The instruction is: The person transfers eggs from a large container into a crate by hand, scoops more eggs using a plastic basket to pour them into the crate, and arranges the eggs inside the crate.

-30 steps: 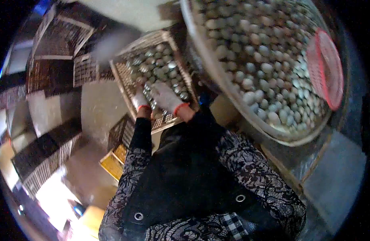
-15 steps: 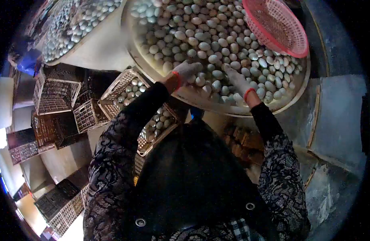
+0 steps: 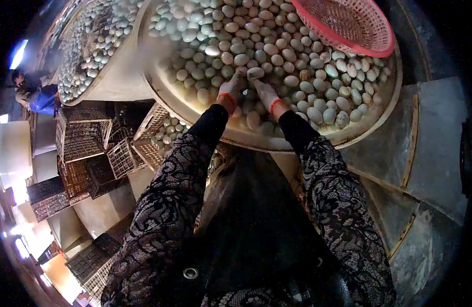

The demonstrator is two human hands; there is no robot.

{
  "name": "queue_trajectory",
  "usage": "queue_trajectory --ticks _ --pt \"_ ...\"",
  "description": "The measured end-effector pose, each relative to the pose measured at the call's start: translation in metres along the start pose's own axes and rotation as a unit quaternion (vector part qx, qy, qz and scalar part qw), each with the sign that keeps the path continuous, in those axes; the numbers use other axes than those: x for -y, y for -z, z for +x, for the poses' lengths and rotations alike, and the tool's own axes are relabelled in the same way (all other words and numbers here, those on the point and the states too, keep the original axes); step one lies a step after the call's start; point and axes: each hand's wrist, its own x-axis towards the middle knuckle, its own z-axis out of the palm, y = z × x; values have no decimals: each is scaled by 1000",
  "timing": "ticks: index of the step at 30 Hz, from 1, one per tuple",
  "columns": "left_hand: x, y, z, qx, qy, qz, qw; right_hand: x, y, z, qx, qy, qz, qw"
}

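Observation:
Many pale eggs fill a large round tub in front of me. My left hand, in a light glove with a red wristband, is low over the near eggs with its fingers drawn together; what they hold, if anything, is hidden. Close beside it, my right hand wears a matching glove. An egg shows at the right fingertips, which appear to grip it. The two hands are nearly touching at the fingers.
A pink plastic basket rests on the eggs at the far right. Another egg-filled tub stands at the left. Below it are a crate of eggs and several stacked crates. A person is at the far left.
My right hand has moved left, next to my left hand, and an egg now shows at its fingertips. The view has shifted, bringing the person at the far left more into sight.

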Motion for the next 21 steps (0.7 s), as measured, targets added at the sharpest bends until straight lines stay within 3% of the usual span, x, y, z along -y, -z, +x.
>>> queue_trajectory --ticks 2,3,5,7,11,13,14,17,20,21 --pt "-5 -8 -5 -29 -24 -38 999 -13 -2 12 -6 19 -8 1000" --pt "-4 -9 0 -46 -27 -49 997 -16 -1 9 -5 141 -39 989" --pt "0 -11 9 -88 22 -54 994 -18 -1 7 0 259 -71 963" --pt "-8 -11 4 -83 93 -56 991 -7 2 4 1 162 -30 986" --pt "-13 3 -1 -5 37 -106 994 -6 2 10 38 185 63 980" --pt "-8 5 5 14 56 -105 993 19 10 -5 64 24 130 989" --pt "-7 6 11 12 48 -105 993 10 7 8 62 32 129 989" --pt "-7 5 9 -32 23 -21 999 -30 -7 34 48 208 113 970" --pt "-45 -2 -32 -22 62 -99 993 11 10 -4 43 146 129 980" --pt "-47 -4 -37 -22 61 -99 993 -1 6 11 30 189 101 976"
